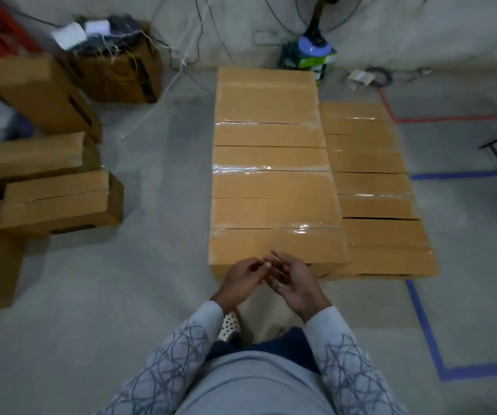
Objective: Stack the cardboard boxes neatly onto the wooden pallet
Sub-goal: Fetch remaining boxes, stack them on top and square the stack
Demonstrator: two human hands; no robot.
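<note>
Hovering low in the centre of the head view, the left hand [242, 280] and the right hand [293, 284] meet just in front of the near edge of the taller box stack [274, 187]. Both hands are empty: the left hand's fingers are loosely curled with the thumb tip near the right hand's fingers, and the right hand is palm-up with its fingers [280, 259] slightly spread and bent. Neither hand touches cardboard as far as the view shows.

The taller stack runs up the middle of the frame as a row of taped cardboard boxes set edge to edge, their tops shiny with clear tape. Just to its right lies a lower row of boxes [373, 187], touching the taller stack along its side. Whatever they rest on is hidden beneath them, so the pallet cannot be made out.

At the left of the frame, well apart from the stacks, loose cardboard boxes [58, 202] sit on the grey concrete floor [157, 175], some flat, some tilted against each other. In the upper left an open carton [118, 70] holds dark cables. Blue floor tape [427, 330] marks a corner at lower right, and red floor tape [451, 118] runs across the upper right. Patterned grey sleeves [169, 369] fill the bottom of the frame.
</note>
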